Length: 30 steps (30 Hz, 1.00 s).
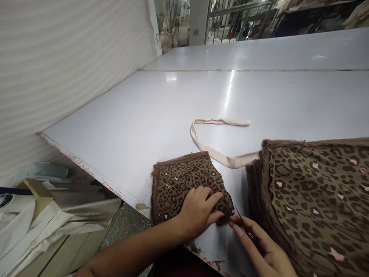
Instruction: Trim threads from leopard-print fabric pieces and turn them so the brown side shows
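Observation:
My left hand point(198, 209) presses down on a small brown leopard-print fabric piece point(180, 181) lying near the front edge of the grey table point(161, 115), pinching its right corner. My right hand point(259, 246) is just right of that corner and holds a thin dark pointed tool point(240, 217), whose tip points at the corner. A large stack of the same leopard-print fabric point(317, 192) lies at the right, partly under my right hand.
A cream fabric strip point(213, 150) curls on the table behind the pieces, its end tucked under the stack. A corrugated white wall point(57, 61) runs along the left. Pale folded cloth and boxes point(43, 215) sit below the table's left edge. Metal racks point(239, 19) stand far back.

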Motion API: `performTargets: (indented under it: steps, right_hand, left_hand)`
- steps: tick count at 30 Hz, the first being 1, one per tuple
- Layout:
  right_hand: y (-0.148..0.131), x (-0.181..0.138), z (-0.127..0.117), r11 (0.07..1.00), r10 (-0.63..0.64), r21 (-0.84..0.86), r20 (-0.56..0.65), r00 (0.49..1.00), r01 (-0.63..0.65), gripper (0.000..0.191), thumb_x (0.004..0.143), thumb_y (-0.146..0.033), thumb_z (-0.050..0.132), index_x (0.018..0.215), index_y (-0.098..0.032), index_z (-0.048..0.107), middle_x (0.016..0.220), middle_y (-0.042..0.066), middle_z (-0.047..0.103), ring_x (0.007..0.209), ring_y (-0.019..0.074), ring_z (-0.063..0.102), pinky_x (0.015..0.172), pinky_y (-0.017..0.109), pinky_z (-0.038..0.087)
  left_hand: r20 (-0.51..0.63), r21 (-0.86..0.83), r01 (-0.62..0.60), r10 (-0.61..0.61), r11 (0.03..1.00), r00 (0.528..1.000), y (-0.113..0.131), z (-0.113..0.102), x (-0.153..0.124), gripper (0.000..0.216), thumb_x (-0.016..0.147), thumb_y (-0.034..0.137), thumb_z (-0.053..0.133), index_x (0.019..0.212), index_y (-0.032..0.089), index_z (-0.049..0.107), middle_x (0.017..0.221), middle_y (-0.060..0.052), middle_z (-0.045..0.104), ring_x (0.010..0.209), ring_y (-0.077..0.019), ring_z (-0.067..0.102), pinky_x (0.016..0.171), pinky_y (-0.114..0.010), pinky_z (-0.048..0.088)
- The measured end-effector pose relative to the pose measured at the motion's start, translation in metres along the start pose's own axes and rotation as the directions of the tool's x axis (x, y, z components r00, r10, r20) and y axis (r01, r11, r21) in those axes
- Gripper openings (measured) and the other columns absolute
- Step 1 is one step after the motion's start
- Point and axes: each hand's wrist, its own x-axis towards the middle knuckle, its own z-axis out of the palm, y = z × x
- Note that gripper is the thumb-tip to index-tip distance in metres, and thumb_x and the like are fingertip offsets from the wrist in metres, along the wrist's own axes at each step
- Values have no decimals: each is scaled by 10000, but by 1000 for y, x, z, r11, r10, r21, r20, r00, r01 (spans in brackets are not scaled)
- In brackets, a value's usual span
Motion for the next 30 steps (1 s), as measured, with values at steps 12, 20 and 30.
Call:
performTargets:
  steps: [12,20,30]
  right_hand:
    - [5,33,30,995,-91,36,-47,995,93,357,715,-523,531,814,-184,586,719,34,622,671,188,590,640,275,482]
    - [10,28,28,998,-26,-55,-170,985,17,427,717,-508,543,966,-162,551,801,30,620,408,83,364,466,252,391]
    - [22,0,13,948,229,237,-51,972,-211,510,658,-603,589,949,-188,645,990,55,678,957,210,591,799,210,469]
  left_hand:
    - [17,-60,45,-44,997,999,-11,3,-20,507,889,420,379,1373,303,289,1319,-107,406,1198,-267,384,976,-475,321]
    - [-76,-117,48,-57,992,995,-7,-1,-16,378,852,396,473,1164,184,494,1220,-103,507,1105,-236,451,920,-398,389]
    - [-132,-9,-108,106,994,986,-6,9,-17,208,899,281,425,956,190,602,910,-32,640,855,-171,544,739,-317,425]
